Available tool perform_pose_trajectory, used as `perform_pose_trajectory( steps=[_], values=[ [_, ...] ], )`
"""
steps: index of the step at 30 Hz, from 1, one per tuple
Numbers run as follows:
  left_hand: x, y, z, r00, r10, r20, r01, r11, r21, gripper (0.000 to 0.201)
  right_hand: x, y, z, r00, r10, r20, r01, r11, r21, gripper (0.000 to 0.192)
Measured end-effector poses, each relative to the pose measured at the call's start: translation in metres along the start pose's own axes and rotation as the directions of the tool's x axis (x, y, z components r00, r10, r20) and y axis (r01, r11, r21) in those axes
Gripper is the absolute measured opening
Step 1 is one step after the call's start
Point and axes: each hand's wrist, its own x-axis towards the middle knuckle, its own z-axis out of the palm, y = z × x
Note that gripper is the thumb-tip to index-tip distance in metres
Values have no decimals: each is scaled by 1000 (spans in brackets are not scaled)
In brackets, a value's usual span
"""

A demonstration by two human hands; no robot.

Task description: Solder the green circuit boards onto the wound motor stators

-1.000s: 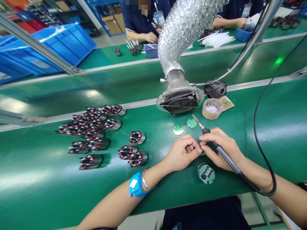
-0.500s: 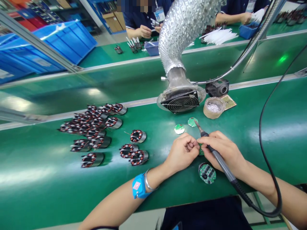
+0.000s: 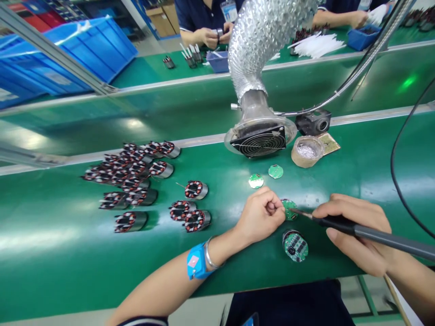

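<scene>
In the head view my right hand (image 3: pixel 365 233) grips a soldering iron (image 3: pixel 380 237) like a pen. Its tip meets the face of a round green circuit board (image 3: pixel 291 210). My left hand (image 3: pixel 262 215) is closed, with thumb and fingertips pinched at the left edge of that board; the exact grip is partly hidden. Just below stands a motor part topped by another round circuit board (image 3: pixel 296 246), covered in black components. Two loose round boards lie above my left hand: a shiny one (image 3: pixel 256 181) and a plain green one (image 3: pixel 275 171).
A fume extractor (image 3: pixel 260 140) hangs over the bench beside a tub of silvery material (image 3: pixel 307 151) and a black stand (image 3: pixel 313 122). Wound motor stators (image 3: pixel 131 222) stand in groups to the left. Across the divider, people's hands (image 3: pixel 208 37) work near blue bins (image 3: pixel 363 38).
My right hand has moved right and tilted the soldering iron nearly level. The tip has come down onto the board at my left fingers. The cable has swung right.
</scene>
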Motion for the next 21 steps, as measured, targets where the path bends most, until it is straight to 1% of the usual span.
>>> perform_pose_trajectory(
  steps=[6, 15, 21],
  values=[
    [0, 1, 0, 999, 54, -5, -53, 997, 48, 8, 2, 3, 2, 999, -48, 25, 46, 996, 70, 24],
    [-2, 3, 2, 991, 134, -24, -129, 981, 142, 10, 3, 4, 0, 996, -81, 45, 77, 994, 72, 26],
    [-3, 2, 2, 986, 164, -25, -158, 973, 168, 11, 6, 6, 1, 993, -105, 46, 101, 991, 83, 26]
  ],
)
